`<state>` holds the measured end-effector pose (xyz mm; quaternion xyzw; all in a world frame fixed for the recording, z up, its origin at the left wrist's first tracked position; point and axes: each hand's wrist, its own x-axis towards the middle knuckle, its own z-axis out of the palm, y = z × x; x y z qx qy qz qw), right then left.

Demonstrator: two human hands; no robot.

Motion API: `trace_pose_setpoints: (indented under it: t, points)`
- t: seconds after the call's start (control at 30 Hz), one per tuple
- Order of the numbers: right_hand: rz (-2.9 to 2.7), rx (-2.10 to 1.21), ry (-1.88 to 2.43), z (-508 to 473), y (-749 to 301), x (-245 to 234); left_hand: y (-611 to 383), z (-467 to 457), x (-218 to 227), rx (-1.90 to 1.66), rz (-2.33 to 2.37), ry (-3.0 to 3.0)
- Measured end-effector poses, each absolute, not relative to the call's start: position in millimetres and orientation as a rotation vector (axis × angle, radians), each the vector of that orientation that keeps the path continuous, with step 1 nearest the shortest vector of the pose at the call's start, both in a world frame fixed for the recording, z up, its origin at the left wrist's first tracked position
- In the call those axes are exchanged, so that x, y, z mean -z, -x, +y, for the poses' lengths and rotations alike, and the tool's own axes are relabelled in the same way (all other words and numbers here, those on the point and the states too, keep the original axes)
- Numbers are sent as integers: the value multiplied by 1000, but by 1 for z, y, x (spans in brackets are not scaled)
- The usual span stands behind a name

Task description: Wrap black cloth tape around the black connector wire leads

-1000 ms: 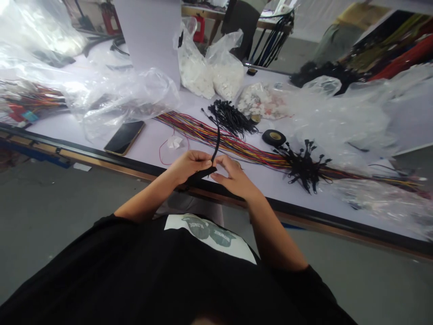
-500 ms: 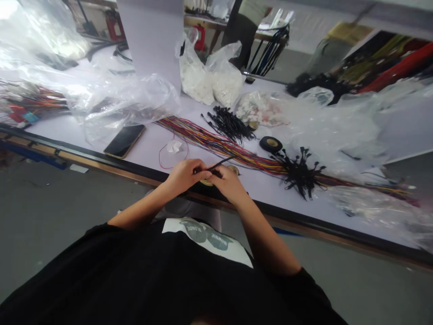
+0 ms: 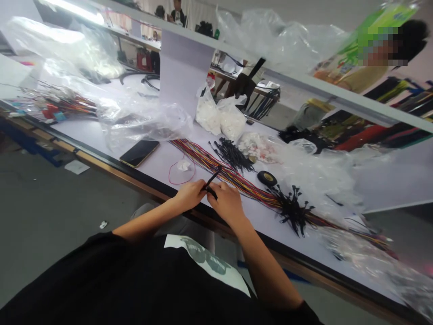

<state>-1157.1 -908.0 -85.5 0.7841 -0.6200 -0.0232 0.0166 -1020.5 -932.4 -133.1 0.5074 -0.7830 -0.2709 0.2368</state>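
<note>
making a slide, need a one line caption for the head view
Left hand holding a thin black strip, right hand close beside it, near a bundle of coloured wires.

A dark phone [image 3: 139, 153] lies beside a clear bag [image 3: 145, 123], a pale sheet [image 3: 77, 167] on the floor [image 3: 61, 207].

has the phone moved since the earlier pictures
No. The phone lies just inside the table edge, to the left of the white scrap, as before; only the camera's view has shifted.
</note>
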Motion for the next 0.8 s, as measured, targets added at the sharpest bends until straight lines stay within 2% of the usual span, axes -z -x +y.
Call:
trace_pose_setpoints:
  t: [0.17,0.4,0.8]
  points:
    - [-1827,390,-2448,-918,1153,88,1021,-935,142,1047,-1978,-1333]
    - [-1736,381,-2497,-925,1155,100,1019,-934,149,1484,-1629,-1198]
    - [-1646,295,-2508,-923,1153,106,1022,-935,153,1594,-1364,-1186]
